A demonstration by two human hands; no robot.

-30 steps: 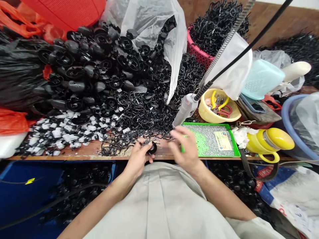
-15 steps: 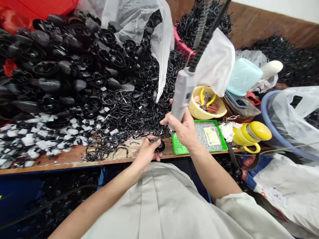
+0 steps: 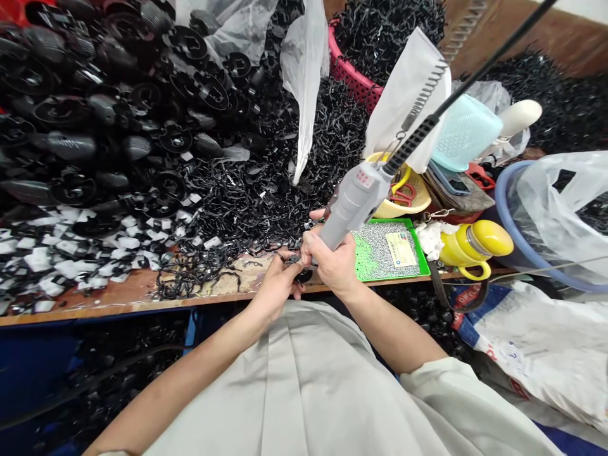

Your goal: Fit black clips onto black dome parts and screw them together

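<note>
My right hand (image 3: 332, 256) is wrapped around a grey electric screwdriver (image 3: 349, 202), which hangs from a coiled spring and a black cable. The tool leans down to the left, its tip end close to my left hand (image 3: 279, 278). Between the fingers of my left hand is a round black plastic part (image 3: 303, 275), mostly covered by both hands. The two hands meet over the bench's front edge. Right of them lies a green tray (image 3: 361, 263) of small silvery screws with a paper label (image 3: 401, 254) on top.
Thin black plastic pieces (image 3: 256, 196) heap behind my hands. Black round housings (image 3: 71, 145) and white-and-black bits (image 3: 42, 259) pile up at left. A yellow bowl (image 3: 413, 206) with pliers, a yellow flask (image 3: 468, 247) and a blue tub (image 3: 506, 190) stand at right.
My right hand has brought the screwdriver down and left to the black part in my left hand. The tool has tilted, its top now pointing up to the right.
</note>
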